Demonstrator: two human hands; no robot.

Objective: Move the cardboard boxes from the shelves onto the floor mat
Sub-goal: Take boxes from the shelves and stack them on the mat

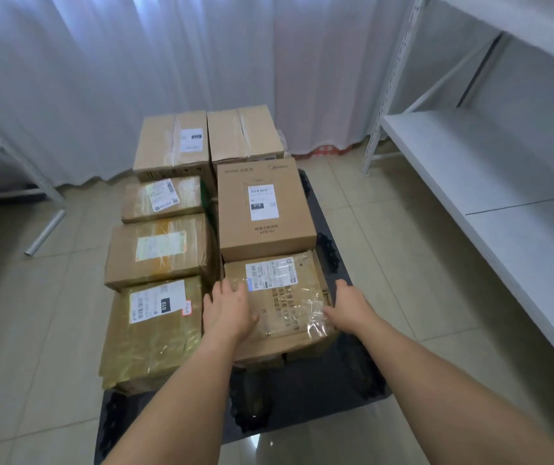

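Observation:
Several cardboard boxes stand in two rows on a dark floor mat (306,394). The nearest box of the right row is a taped one with a white label (287,298). My left hand (228,308) lies on its left top edge, fingers spread and fairly straight. My right hand (347,305) is at its right side, thumb on the top and fingers down the side, where I cannot see them. Behind it is a taller plain box (265,209). The left row's nearest box (153,330) is wrapped in glossy tape.
A white metal shelf unit (490,169) runs along the right, its shelves bare. Another shelf frame (10,176) stands at the left, with a loose metal tube (46,234) on the tiled floor. White curtains hang behind the boxes.

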